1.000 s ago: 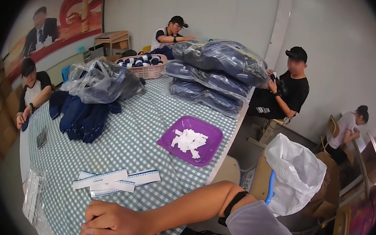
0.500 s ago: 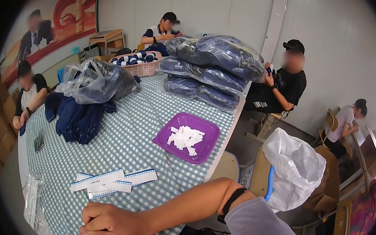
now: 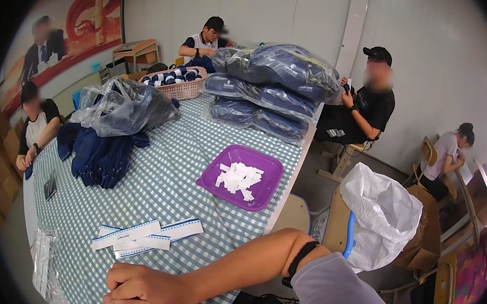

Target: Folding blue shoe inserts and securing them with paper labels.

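The person's right hand rests on the near edge of the tabletop, which is covered in a blue-and-white checked cloth; its fingers are curled closed, and whether they grip anything cannot be told, since only a sliver of something blue shows beneath them at the picture's lower edge. The left hand is out of view. Just beyond the knuckles lie several white paper strips with blue borders, overlapping one another. Farther toward the right edge sits a purple square tray holding small white paper labels. Clear plastic sleeves lie along the left edge. Mid-table are folded navy garments and a clear bag of more. At the far end stand stacked bagged garments and a woven basket.
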### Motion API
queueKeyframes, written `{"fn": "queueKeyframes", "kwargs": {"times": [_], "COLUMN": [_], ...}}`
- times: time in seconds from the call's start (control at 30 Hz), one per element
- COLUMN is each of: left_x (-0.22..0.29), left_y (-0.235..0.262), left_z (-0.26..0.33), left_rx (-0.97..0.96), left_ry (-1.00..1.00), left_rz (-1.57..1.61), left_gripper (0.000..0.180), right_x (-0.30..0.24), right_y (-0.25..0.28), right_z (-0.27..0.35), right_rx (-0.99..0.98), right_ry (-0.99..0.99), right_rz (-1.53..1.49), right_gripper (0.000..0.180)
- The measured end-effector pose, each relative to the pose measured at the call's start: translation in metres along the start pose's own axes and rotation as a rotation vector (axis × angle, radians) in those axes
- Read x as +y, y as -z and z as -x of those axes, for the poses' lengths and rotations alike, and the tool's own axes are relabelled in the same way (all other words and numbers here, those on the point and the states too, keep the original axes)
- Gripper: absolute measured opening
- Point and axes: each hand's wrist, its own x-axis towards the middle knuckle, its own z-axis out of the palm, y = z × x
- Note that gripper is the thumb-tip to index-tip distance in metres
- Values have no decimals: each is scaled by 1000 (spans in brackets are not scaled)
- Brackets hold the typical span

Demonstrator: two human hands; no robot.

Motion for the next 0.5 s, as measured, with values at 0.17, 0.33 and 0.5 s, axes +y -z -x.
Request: {"fn": "queueKeyframes", "kwargs": {"times": [0.17, 0.33, 0.5], "left_x": [-10, -7, -19], "left_y": [3, 7, -13], "left_z": [-4, -5, -12], "left_rx": [-3, 41, -67], "left_ry": [43, -98, 22], "left_rz": [24, -34, 103], "left_gripper": [56, 54, 64], "right_x": [0, 8, 2], "right_y": [2, -5, 24], "right_z": [-3, -5, 3], "right_rx": [-5, -49, -60], "right_ry": [1, -20, 65], "right_rz": [32, 11, 228], "right_gripper": [28, 22, 23]}}
